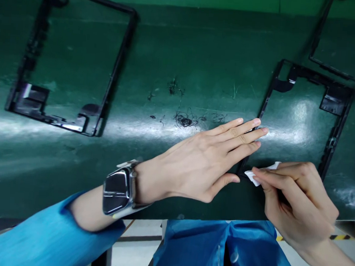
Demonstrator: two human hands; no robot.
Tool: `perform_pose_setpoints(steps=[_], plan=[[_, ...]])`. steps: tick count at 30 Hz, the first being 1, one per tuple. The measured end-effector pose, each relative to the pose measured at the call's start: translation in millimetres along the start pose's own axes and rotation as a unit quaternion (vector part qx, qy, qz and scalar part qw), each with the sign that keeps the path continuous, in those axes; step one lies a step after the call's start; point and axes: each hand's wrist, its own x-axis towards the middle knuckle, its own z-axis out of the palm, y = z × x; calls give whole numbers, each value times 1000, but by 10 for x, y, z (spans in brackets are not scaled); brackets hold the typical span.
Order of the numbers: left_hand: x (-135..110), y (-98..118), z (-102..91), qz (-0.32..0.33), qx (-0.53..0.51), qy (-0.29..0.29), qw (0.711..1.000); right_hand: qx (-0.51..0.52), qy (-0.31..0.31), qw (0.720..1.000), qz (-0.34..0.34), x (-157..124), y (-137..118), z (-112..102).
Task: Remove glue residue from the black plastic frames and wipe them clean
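Observation:
A black rectangular plastic frame (335, 134) lies on the green tabletop at the right, with a dark corner plate and a rounded tab on its far side. My left hand (202, 158) lies flat, fingers stretched out, across the left bar of that frame. Pinched between the fingers of my right hand (300, 196) is a small white cloth (253, 177). The cloth is against the frame's near left corner. My right hand covers much of the frame's near bar.
Another black frame (122, 55) lies at the left, and part of a third frame (328, 68) shows at the upper right. Thin black shavings (184, 119) are scattered mid-table. The table's near edge (190, 219) runs just in front of my body.

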Motion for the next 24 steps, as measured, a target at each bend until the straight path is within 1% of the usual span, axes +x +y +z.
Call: perform_pose_setpoints(steps=[2, 4, 10, 12, 16, 18, 22, 24], plan=[[-2, -2, 3, 1, -5, 3, 1000, -1, 4, 1000, 8, 3, -1, 20], [-1, -2, 3, 1, -8, 5, 1000, -1, -6, 1000, 11, -8, 9, 43], [7, 2, 0, 3, -5, 5, 1000, -18, -40, 999, -33, -41, 57, 59], [8, 4, 0, 1, -10, 5, 1000, -11, -45, 998, -33, -34, 62, 52], [7, 14, -4, -3, -16, 5, 1000, -22, -21, 999, -13, -22, 54, 55], [7, 15, -2, -6, -16, 3, 1000, -31, -19, 999, -11, -26, 46, 60], [5, 4, 11, -5, -13, 4, 1000, -42, -33, 997, -55, -35, 50, 64], [2, -3, 19, -3, -12, 6, 1000, -46, -27, 996, -72, -31, 65, 67]])
